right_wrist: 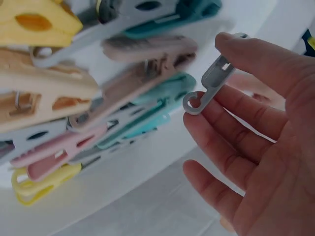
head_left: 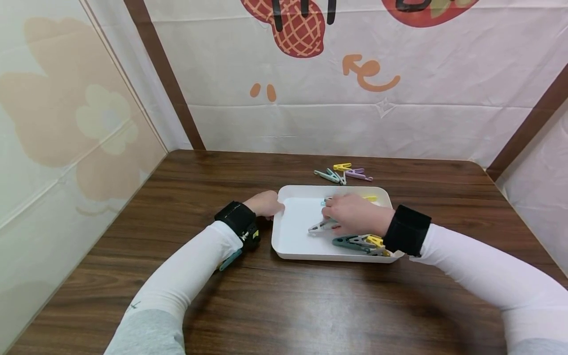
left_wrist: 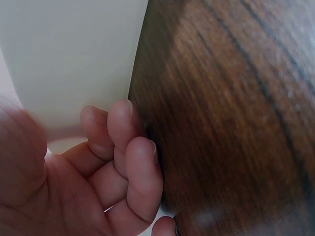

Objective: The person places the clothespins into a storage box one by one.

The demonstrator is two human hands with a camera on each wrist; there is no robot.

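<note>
My left hand (head_left: 266, 203) grips the left side of a white tray (head_left: 278, 241). In the left wrist view its fingers (left_wrist: 140, 167) are bent against the tray's outer wall. The right hand (head_left: 357, 214) is over the tray's right half and pinches a grey clothespin (right_wrist: 216, 76) between thumb and fingertips. Beside that hand in the right wrist view lie several clothespins in the tray, among them a yellow clothespin (right_wrist: 37, 22), a beige clothespin (right_wrist: 42, 91), a brown clothespin (right_wrist: 133, 88) and a pink clothespin (right_wrist: 61, 152). In the head view the hand hides part of them.
Just behind the tray on the wooden table (head_left: 222, 305) lies a small group: a yellow clothespin (head_left: 342, 167), a purple clothespin (head_left: 358, 174) and pale teal ones. A printed cloth (head_left: 310, 123) hangs behind the table's far edge.
</note>
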